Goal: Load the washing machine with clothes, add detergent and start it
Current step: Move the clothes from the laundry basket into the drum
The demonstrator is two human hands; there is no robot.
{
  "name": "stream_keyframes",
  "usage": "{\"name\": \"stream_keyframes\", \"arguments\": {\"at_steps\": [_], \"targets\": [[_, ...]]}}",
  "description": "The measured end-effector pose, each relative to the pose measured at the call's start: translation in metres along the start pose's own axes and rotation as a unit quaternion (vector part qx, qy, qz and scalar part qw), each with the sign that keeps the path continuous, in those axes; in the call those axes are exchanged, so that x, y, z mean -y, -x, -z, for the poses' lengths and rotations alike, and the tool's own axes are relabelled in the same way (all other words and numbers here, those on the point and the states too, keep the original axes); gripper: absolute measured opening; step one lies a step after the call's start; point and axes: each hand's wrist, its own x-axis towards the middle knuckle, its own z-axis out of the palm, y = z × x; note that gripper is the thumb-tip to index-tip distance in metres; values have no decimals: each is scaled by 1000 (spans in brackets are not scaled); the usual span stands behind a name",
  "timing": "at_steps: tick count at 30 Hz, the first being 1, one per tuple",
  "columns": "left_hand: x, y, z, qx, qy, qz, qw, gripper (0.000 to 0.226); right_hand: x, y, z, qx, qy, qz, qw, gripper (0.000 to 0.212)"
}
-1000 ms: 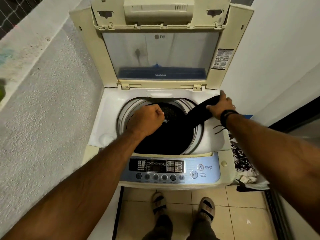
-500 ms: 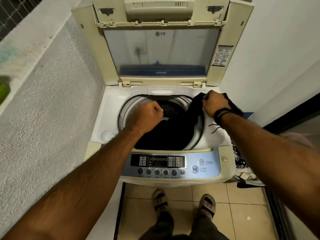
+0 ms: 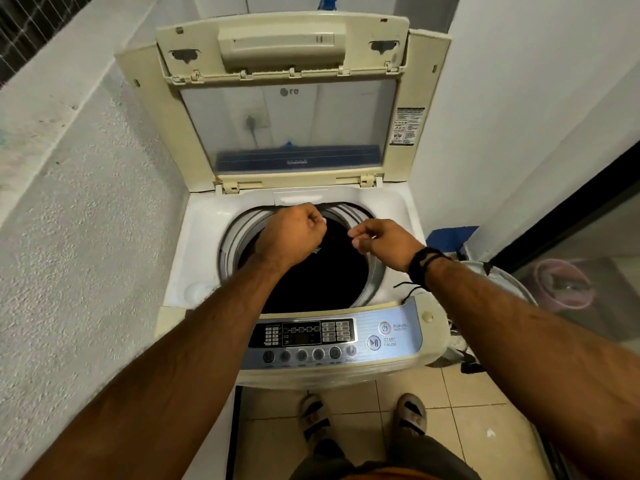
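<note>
A top-loading washing machine (image 3: 204, 237) stands in front of me with its lid (image 3: 294, 133) raised upright. A black garment (image 3: 318, 282) fills the drum opening. My left hand (image 3: 294, 237) is a closed fist over the back left of the drum, at the garment's upper edge. My right hand (image 3: 381, 242) is just to its right, with its fingers pinched on a dark bit of the same cloth. The hands are a little apart. The control panel (image 3: 391, 334) with the power and start/pause buttons faces me at the front. No detergent is in view.
A rough grey wall (image 3: 86, 237) runs close along the machine's left side, a white wall along the right. A laundry basket (image 3: 512, 282) with clothes sits on the floor at the right, by a glass door with a pink bucket (image 3: 561, 282) behind it. My sandalled feet (image 3: 363, 420) stand on beige tiles.
My right hand has swung left from the machine's right rim to over the drum, bringing the black garment's trailing end inside. My left fist has risen slightly towards the back.
</note>
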Motion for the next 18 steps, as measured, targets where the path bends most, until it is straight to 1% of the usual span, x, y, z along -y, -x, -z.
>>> {"name": "stream_keyframes", "arguments": {"at_steps": [5, 9, 11, 14, 18], "targets": [[-58, -19, -35, 40, -3, -47, 998, 20, -35, 30, 58, -122, -5, -3, 993, 13], [-130, -32, -92, 80, 23, -99, 992, 21, -82, 52, 117, -207, -38, -15, 977, 14], [-164, -35, -123, 108, 45, -109, 987, 22, -110, 62, 142, -238, -60, -33, 969, 15], [-215, -42, -176, 155, 56, -115, 980, 23, -163, 76, 179, -250, -86, -78, 961, 14], [-257, -55, -249, 214, 26, -118, 969, 24, -240, 95, 215, -241, -99, -134, 956, 14]]}}
